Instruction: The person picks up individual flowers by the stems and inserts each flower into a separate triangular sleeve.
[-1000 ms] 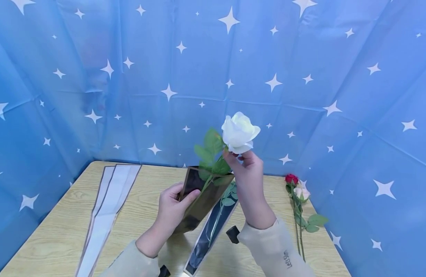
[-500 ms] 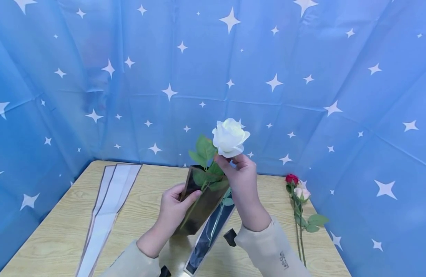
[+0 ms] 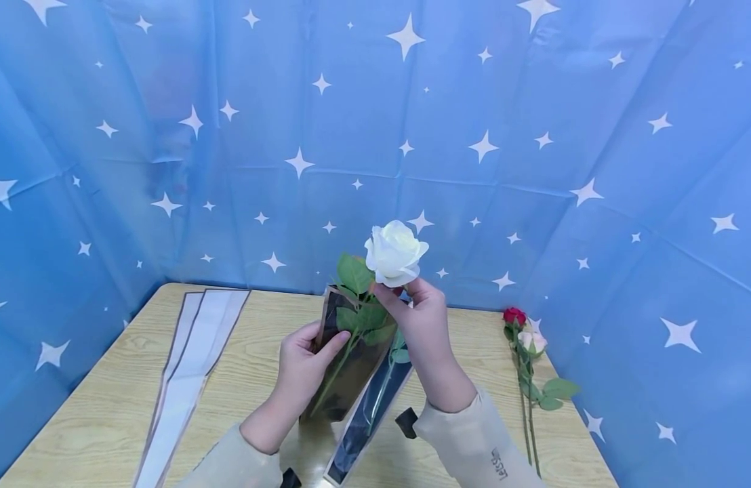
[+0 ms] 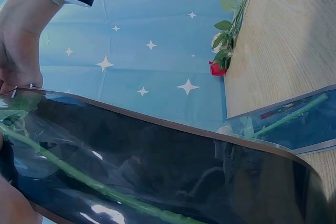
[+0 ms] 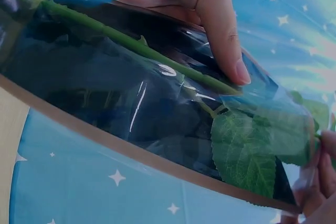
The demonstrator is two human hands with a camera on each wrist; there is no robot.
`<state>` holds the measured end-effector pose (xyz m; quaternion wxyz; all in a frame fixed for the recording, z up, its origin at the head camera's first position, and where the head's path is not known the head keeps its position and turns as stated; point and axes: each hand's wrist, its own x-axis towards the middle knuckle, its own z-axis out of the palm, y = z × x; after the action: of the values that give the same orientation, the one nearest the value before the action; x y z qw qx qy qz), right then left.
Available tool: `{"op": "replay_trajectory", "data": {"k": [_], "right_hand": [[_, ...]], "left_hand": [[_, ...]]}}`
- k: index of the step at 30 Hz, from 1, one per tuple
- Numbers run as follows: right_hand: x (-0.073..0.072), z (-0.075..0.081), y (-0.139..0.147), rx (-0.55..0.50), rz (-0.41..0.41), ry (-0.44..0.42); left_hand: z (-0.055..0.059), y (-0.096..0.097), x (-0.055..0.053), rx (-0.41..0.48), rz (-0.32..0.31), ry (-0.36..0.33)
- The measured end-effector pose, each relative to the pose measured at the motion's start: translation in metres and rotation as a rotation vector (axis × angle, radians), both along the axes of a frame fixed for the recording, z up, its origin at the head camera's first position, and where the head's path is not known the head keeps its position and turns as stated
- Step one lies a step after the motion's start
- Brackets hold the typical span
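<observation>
My right hand point(image 3: 425, 318) pinches a white rose point(image 3: 396, 254) just under its bloom in the head view. The rose's stem point(image 5: 115, 36) and lower leaves point(image 5: 244, 153) lie inside a clear-fronted, dark-backed flower sleeve point(image 3: 357, 366). My left hand point(image 3: 305, 362) grips this sleeve by its left edge, thumb on the front and fingers behind, hidden. The sleeve is held tilted above the table, its open end up. In the right wrist view the left thumb point(image 5: 228, 51) presses on the clear film beside the stem.
Beneath, another dark sleeve point(image 3: 375, 413) with a flower stem inside lies on the wooden table point(image 3: 247, 393). Several flat white sleeves point(image 3: 195, 352) lie at left. A red rose point(image 3: 514, 315) and a pale pink rose point(image 3: 532, 341) lie at right. A blue starred curtain point(image 3: 351, 122) surrounds the table.
My right hand has moved down and left, sliding the white rose deeper into the sleeve. More leaves now sit inside it. My left hand has stayed nearly in place.
</observation>
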<state>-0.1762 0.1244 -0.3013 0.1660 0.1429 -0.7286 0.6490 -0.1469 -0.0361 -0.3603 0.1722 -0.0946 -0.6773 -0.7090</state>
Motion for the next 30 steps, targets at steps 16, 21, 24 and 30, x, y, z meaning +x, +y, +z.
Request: {"op": "replay_trajectory", "data": {"k": [16,21,24,30], "right_hand": [[0.003,0.001,-0.003,-0.065,-0.006,0.028],[0.003,0.001,-0.002,-0.060,-0.006,0.014],[0.003,0.002,-0.001,-0.061,0.003,-0.008],[0.001,0.005,0.003,-0.083,0.021,-0.018]], "left_hand": [[-0.024,0.001,-0.012,-0.068,-0.061,0.056],[-0.019,0.003,-0.009,-0.071,-0.049,0.098],[-0.025,0.003,-0.012,-0.065,-0.034,0.093],[-0.034,0.002,-0.016,-0.070,-0.012,0.124]]}}
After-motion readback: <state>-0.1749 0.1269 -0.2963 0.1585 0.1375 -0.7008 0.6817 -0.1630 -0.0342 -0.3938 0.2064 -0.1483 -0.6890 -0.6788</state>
